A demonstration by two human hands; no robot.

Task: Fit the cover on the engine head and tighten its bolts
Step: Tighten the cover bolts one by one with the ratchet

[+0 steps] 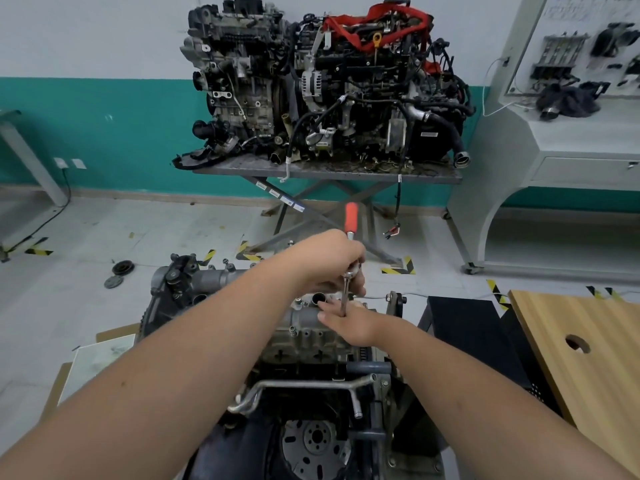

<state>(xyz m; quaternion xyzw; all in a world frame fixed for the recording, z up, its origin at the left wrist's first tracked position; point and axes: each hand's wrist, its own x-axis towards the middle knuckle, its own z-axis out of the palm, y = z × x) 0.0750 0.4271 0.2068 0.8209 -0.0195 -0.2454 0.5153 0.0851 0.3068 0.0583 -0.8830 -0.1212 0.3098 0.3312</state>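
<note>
Here the left hand (pixel 329 261) holds the ratchet wrench (pixel 350 237) near its head. The right hand (pixel 349 323) pinches its thin shaft down on the metal cover (pixel 304 327), atop the engine. The cover looks heavy and stiff; pull by the red handle.

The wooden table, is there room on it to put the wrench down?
Yes. The wooden table looks bare around its round hole. The floor left of the engine is mostly open, past two round parts. Crowded: the engine top, where both hands work the wrench.
</note>
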